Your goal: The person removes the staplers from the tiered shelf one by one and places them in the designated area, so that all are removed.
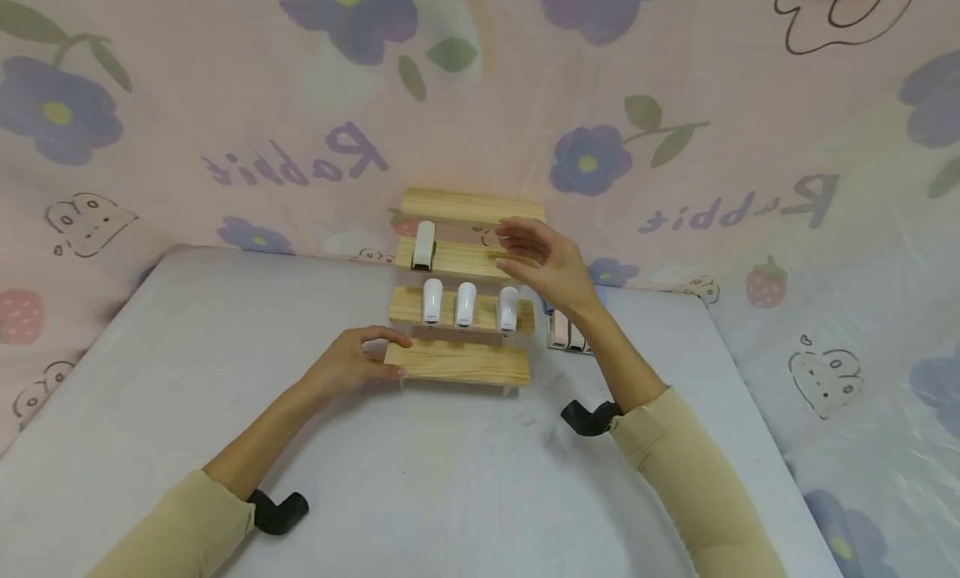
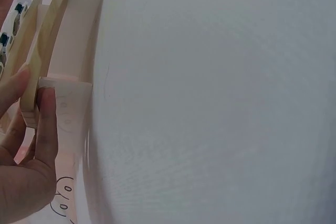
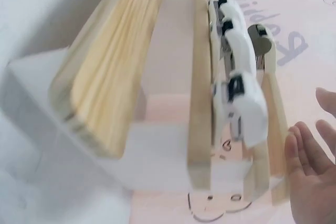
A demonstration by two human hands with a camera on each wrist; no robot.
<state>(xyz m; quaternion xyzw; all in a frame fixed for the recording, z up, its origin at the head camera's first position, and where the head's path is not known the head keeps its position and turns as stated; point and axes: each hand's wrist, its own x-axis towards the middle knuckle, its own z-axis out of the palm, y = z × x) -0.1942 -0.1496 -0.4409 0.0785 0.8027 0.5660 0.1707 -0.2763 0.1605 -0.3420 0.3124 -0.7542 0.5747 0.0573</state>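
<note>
A tiered wooden rack [image 1: 457, 363] stands on the white table, its boards rising toward the back. Three white staplers [image 1: 465, 304] line the second board, with a wider gap before the right one. On the third board, near its left end, sits another light stapler [image 1: 423, 244] with a dark front. My left hand [image 1: 345, 363] pinches the left end of the lowest board, thumb on top and fingers beneath, as the left wrist view confirms. My right hand [image 1: 551, 265] is by the right end of the upper boards, fingers loosely bent and apart, holding nothing visible.
More staplers [image 1: 561, 329], one of them pinkish, lie right of the rack, partly hidden by my right forearm. Behind the table hangs a printed curtain [image 1: 465, 119] with flowers and rabbits. Black curved pieces [image 1: 279, 513] stick out at both wrists.
</note>
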